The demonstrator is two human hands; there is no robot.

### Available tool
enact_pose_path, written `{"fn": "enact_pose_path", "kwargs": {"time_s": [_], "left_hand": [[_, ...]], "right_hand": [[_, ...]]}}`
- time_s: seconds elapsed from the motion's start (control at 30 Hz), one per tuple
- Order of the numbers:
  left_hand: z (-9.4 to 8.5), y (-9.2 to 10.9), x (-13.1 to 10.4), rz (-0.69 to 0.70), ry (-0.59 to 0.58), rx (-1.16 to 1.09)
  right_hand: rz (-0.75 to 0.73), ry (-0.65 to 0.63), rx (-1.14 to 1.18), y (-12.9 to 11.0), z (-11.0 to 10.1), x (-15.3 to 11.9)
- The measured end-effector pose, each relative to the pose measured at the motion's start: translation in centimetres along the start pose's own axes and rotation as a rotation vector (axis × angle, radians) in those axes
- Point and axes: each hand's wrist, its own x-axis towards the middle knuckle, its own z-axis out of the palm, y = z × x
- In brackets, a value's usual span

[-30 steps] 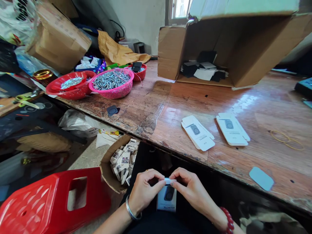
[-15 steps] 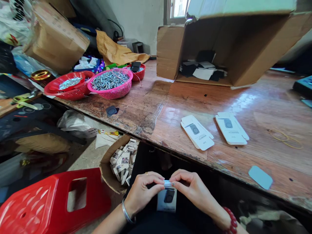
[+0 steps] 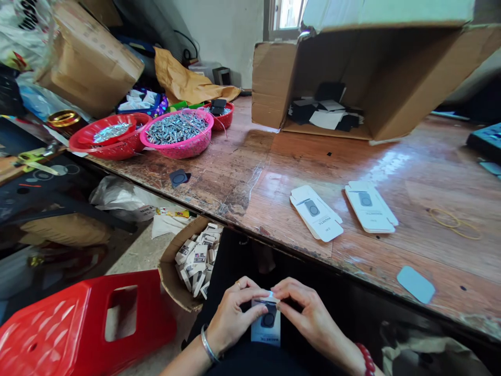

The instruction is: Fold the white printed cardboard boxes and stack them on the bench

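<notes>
Above my lap, a small white box (image 3: 266,329) with a dark printed picture hangs upright between my hands. My left hand (image 3: 237,313), with a ring and a silver bangle, pinches its top left edge, thumb over the printed front. At the top right edge, my right hand (image 3: 303,308) grips with thumb and fingers; a red bead bracelet circles that wrist. Two groups of flat white cartons with the same print, one (image 3: 319,214) left and one (image 3: 370,206) right, lie on the wooden table (image 3: 242,183) beyond my hands.
An open cardboard box (image 3: 272,86) stands at the back. Left are a pink basket (image 3: 182,149) of metal parts and red baskets (image 3: 113,151). A carton (image 3: 170,284) of small boxes sits on the floor beside a red stool (image 3: 78,318). A pale rounded plate (image 3: 415,284) lies near the table edge.
My left thumb has moved down onto the box's printed front, and the top of the box now looks flatter. Both hands remain at its top edge.
</notes>
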Motion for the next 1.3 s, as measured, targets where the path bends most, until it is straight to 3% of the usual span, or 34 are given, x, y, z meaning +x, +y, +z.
{"fn": "enact_pose_path", "kwargs": {"time_s": [0.1, 0.2, 0.27, 0.37, 0.43, 0.5, 0.6, 0.7, 0.77, 0.9, 0.97, 1.1, 1.2, 1.3], "left_hand": [[0.7, -0.1, 0.3, -0.070, 0.040, -0.066], [-0.2, -0.9, 0.9, -0.155, 0.205, -0.121], [-2.6, -2.0, 1.6, -0.208, 0.387, -0.116], [-7.9, -4.3, 2.8, -0.257, 0.741, -0.048], [-11.4, -6.0, 3.5, -0.283, 0.839, -0.013], [-13.7, -7.4, 3.9, -0.309, 0.889, 0.024], [-14.1, -8.5, 4.2, -0.329, 0.912, 0.061], [-11.3, -7.8, 4.4, -0.303, 0.817, 0.030], [-8.8, -6.3, 4.6, -0.272, 0.707, -0.020], [-4.4, -1.6, 5.0, -0.229, 0.444, -0.150], [-3.0, 0.9, 5.1, -0.189, 0.206, -0.389], [-1.4, 3.8, 5.2, -0.074, -0.211, -0.880], [-0.9, 3.6, 5.1, -0.138, -0.335, -0.963], [-1.0, 2.7, 4.9, -0.168, -0.302, -0.971]], "right_hand": [[-0.039, -0.049, -0.121, -0.5, -0.2, 0.2], [-0.174, 0.004, -0.314, -1.4, -1.1, 0.8], [-0.283, 0.166, -0.459, -2.0, -2.6, 1.8], [-0.324, 0.442, -0.687, -2.3, -6.1, 4.3], [-0.265, 0.559, -0.849, -2.0, -8.6, 6.1], [-0.154, 0.617, -0.991, -1.3, -10.3, 7.6], [0.007, 0.583, -1.106, -0.4, -11.3, 8.7], [0.033, 0.617, -1.130, -0.4, -11.1, 8.8], [-0.042, 0.708, -1.072, -1.1, -10.7, 8.6], [-0.135, 0.840, -0.585, -3.4, -9.2, 7.3], [-0.049, 0.757, -0.218, -4.3, -7.5, 6.1], [0.204, 0.410, 0.353, -4.6, -2.9, 3.6], [0.347, 0.282, 0.543, -3.6, -0.2, 2.5], [0.262, 0.304, 0.286, -2.8, 0.5, 2.0]]}}
